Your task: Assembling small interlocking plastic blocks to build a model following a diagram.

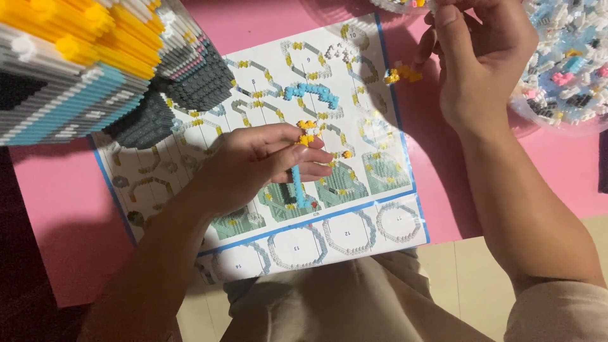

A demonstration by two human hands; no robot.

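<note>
Left hand [253,161], frame centre: fingers clamped on a blue-and-yellow micro-brick strip [299,171] above the instruction sheet [354,95]. Right hand [481,60], upper right: fingers pinched together beside a small yellow brick cluster [400,74]. Pink surface [57,209]; built brick model [82,63] upper left; brick tray [563,69] right.

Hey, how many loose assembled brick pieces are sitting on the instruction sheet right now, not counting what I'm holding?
2: a light blue arc piece near the sheet's upper middle, and a small white cluster above it to the right. Others may be hidden under the left hand.
</note>
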